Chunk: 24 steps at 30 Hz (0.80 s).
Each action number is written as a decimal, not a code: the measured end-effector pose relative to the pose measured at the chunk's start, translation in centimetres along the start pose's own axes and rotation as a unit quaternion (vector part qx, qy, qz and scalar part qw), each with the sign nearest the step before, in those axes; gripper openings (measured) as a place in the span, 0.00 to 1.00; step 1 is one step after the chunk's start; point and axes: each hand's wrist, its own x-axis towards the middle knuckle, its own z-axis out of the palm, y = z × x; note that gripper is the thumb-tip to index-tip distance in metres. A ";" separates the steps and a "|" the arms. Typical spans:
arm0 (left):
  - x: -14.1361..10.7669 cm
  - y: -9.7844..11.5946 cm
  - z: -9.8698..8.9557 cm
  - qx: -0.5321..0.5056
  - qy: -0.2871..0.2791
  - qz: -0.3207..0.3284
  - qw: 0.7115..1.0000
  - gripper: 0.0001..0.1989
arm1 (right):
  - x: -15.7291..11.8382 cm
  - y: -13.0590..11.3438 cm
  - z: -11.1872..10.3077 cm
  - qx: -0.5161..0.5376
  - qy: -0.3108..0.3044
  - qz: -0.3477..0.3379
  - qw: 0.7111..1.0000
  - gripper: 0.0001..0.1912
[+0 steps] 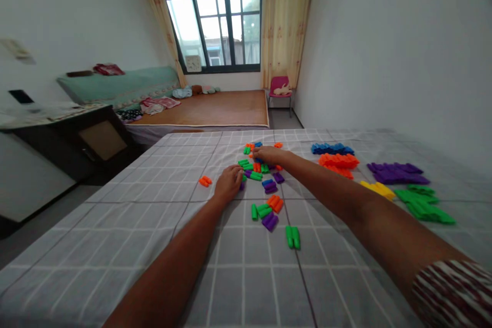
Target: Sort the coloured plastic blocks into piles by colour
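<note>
Small double-tube plastic pieces in green, orange, purple and blue lie in a loose cluster on the checked cloth. My left hand (229,183) rests at the cluster's left edge, fingers curled beside a purple piece (242,185); what is under them is hidden. Reaching across the far part, my right hand (268,154) points its bent fingers down, close together, with a blue piece (259,160) just below; its grip is partly hidden. Closer to me lie an orange piece (275,203), a purple piece (270,222) and a green piece (292,237). Another orange piece (205,181) sits left of my left hand.
Right of my right forearm are sorted groups: blue pieces (332,149), orange pieces (338,161), purple pieces (398,173), yellow pieces (378,190) and green pieces (425,202). The checked cloth (142,225) covers the table. Beyond stand a bed (219,107), a dark cabinet (92,138) and a pink chair (279,82).
</note>
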 end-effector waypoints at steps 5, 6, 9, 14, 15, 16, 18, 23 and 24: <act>0.4 -0.2 -0.1 -0.002 -0.013 0.007 1.000 0.21 | -2.1 1.5 -2.5 -0.090 0.014 0.124 0.988 0.14; 0.4 -0.3 -0.1 0.000 -0.015 0.009 1.000 0.21 | -2.9 2.4 -3.1 -0.083 0.024 0.146 0.985 0.15; 0.3 -0.5 -0.2 0.016 -0.021 0.013 1.000 0.22 | -6.8 6.2 -5.5 -0.062 0.065 0.230 0.969 0.16; 0.5 -0.3 -0.3 0.054 -0.041 -0.005 0.998 0.24 | -17.0 13.4 -9.0 -0.042 0.057 0.418 0.906 0.12; 0.6 -0.3 -0.3 0.061 -0.044 -0.009 0.997 0.24 | -19.0 14.5 -9.2 -0.028 0.038 0.459 0.887 0.13; 0.6 -0.2 -0.3 0.068 -0.046 -0.012 0.997 0.24 | -20.9 15.5 -9.3 -0.020 0.024 0.493 0.869 0.13; 0.8 -0.2 -0.3 0.080 -0.049 -0.019 0.995 0.24 | -23.8 16.8 -8.9 -0.011 0.005 0.537 0.844 0.14; 0.8 -0.4 -0.3 0.092 -0.046 -0.023 0.994 0.24 | -26.2 17.9 -7.0 0.011 -0.024 0.565 0.824 0.12; 0.8 -0.4 -0.2 0.093 -0.045 -0.023 0.994 0.24 | -26.2 18.0 -6.8 0.008 -0.016 0.564 0.826 0.11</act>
